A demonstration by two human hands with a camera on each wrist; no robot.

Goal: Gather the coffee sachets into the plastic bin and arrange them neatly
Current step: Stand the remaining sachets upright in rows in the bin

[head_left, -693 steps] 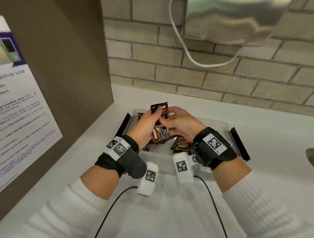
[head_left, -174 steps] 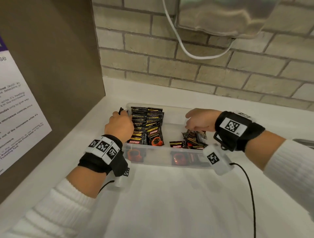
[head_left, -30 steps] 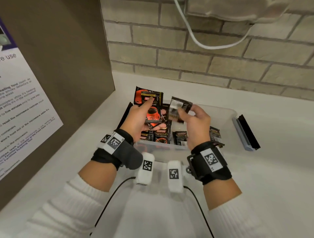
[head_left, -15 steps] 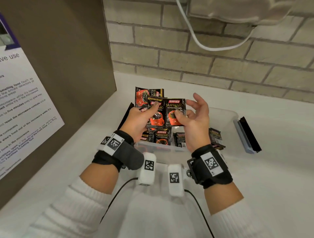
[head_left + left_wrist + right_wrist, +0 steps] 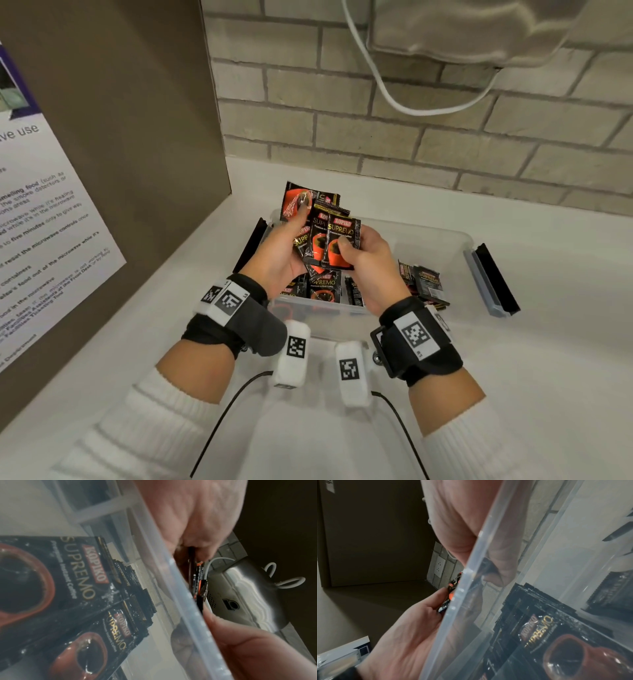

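On a white worktop (image 5: 513,394) below a brick wall, a clear plastic bin (image 5: 431,236) holds loose coffee sachets (image 5: 424,284). Above it, a fanned bunch of sachets (image 5: 329,240) is gripped by the left hand (image 5: 277,260) and pinched by the right hand (image 5: 370,270). Edges are best squared before the bunch is lowered beside the others.

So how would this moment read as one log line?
left hand: holds sachets | right hand: pinches front sachet | bin: sachets inside, loose
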